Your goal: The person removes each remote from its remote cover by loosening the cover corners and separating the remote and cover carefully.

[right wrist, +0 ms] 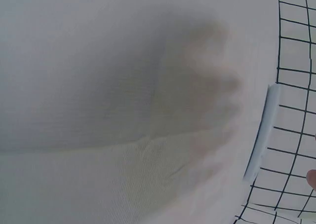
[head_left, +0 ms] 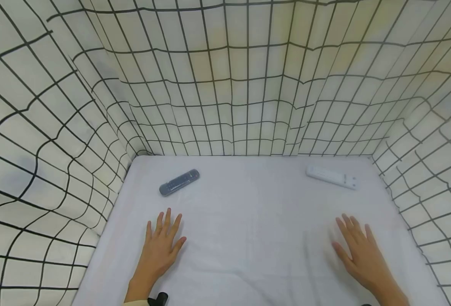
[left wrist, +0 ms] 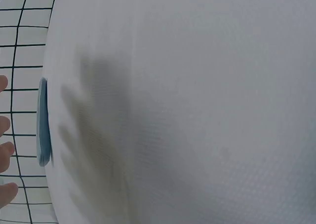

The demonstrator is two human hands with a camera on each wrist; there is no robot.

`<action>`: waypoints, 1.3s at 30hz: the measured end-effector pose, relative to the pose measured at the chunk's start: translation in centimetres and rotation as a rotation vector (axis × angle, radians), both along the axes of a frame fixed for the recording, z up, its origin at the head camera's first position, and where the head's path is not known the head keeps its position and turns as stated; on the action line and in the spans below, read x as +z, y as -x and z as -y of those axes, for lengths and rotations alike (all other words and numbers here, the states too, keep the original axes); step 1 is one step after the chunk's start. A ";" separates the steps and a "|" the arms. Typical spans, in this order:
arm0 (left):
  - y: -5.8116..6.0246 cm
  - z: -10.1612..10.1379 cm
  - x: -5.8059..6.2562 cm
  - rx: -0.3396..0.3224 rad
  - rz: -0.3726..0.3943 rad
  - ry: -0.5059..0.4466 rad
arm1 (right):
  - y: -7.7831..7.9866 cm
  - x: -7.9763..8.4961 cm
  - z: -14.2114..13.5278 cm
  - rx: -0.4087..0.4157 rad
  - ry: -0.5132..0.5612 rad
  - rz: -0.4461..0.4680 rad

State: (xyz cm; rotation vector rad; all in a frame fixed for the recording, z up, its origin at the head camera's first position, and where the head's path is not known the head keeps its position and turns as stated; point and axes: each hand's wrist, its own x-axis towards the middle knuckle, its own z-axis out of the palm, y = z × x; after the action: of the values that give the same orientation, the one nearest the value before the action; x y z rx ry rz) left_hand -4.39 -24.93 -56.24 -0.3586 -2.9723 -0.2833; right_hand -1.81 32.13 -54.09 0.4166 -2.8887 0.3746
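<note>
Head view high, facing down-forward, wrist views close — sharing white cloth (head_left: 248, 221)

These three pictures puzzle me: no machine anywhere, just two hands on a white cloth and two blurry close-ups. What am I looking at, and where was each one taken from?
No machine here: a person works with bare hands. The wide picture comes from a camera on the head, looking down. The left hand and right hand lie flat with straight fingers on a white cloth, holding nothing. Beyond the left hand lies a dark remote control; beyond the right, a white remote control. Checked fabric walls surround the cloth. The two blurry pictures come from cameras on each wrist: they show mostly cloth, the hands' shadows, fingertips at the edge, and each remote seen edge-on.
</note>
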 end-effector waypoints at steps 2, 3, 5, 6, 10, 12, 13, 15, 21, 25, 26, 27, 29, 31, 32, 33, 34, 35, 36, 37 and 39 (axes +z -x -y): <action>0.1 0.1 0.0 -0.005 -0.052 -0.004 | 0.2 -0.1 0.2 0.001 0.031 -0.037; 0.1 0.1 0.1 -0.007 -0.079 -0.007 | 0.2 -0.1 0.3 0.002 0.045 -0.057; 0.2 0.1 0.2 -0.012 -0.128 -0.021 | 0.5 -0.1 0.6 0.006 0.081 -0.103; 0.3 0.1 0.3 -0.015 -0.150 -0.029 | 0.6 -0.1 0.8 0.011 0.106 -0.122; 0.5 0.0 0.5 -0.026 -0.223 -0.057 | 0.9 0.1 2.0 -0.002 0.177 -0.157; 0.7 -0.2 0.5 -0.029 -0.253 -0.075 | 1.0 0.2 2.7 -0.021 0.206 -0.152; 0.7 -0.2 0.6 -0.031 -0.266 -0.086 | 1.0 0.2 3.1 -0.029 0.214 -0.150; 0.8 -0.4 0.6 -0.033 -0.283 -0.105 | 1.2 0.1 3.8 -0.040 0.232 -0.153; 1.2 -1.1 0.9 -0.020 -0.297 -0.129 | 2.1 -0.2 5.9 -0.018 0.287 -0.189; 1.5 -1.4 1.1 -0.013 -0.302 -0.137 | 2.4 -0.5 7.1 -0.016 0.324 -0.171; 1.5 -1.4 1.1 -0.011 -0.303 -0.139 | 2.5 -0.5 7.5 -0.019 0.327 -0.163; 1.6 -1.5 1.1 -0.009 -0.303 -0.142 | 2.5 -0.6 7.8 -0.022 0.331 -0.154; 1.6 -1.5 1.0 -0.008 -0.304 -0.145 | 2.7 -0.6 8.5 -0.015 0.341 -0.150; 1.8 -1.6 0.9 -0.007 -0.307 -0.146 | 2.9 -0.7 9.1 0.008 0.355 -0.165; 1.9 -1.6 0.9 -0.010 -0.314 -0.147 | 3.1 -0.8 9.4 0.026 0.360 -0.180; 2.0 -1.6 0.8 -0.012 -0.319 -0.146 | 3.2 -0.9 9.7 0.045 0.370 -0.193; 2.1 -1.6 0.8 -0.015 -0.322 -0.145 | 3.4 -1.0 10.0 0.068 0.377 -0.205; 2.2 -1.6 0.7 -0.017 -0.324 -0.145 | 3.6 -1.1 10.3 0.091 0.380 -0.212; 2.4 -1.6 0.6 -0.018 -0.324 -0.144 | 3.8 -1.1 10.6 0.109 0.375 -0.211; 2.5 -1.6 0.5 -0.020 -0.324 -0.145 | 4.1 -1.2 10.9 0.132 0.376 -0.206; 2.8 -1.6 0.5 -0.025 -0.318 -0.146 | 4.5 -1.4 11.5 0.180 0.383 -0.189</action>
State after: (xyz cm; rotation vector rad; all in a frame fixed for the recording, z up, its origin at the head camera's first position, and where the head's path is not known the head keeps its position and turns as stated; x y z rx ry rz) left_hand -7.14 -23.34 -55.78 -0.3833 -2.6201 -0.4018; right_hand -6.31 20.59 -55.45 0.6058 -2.5242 0.8487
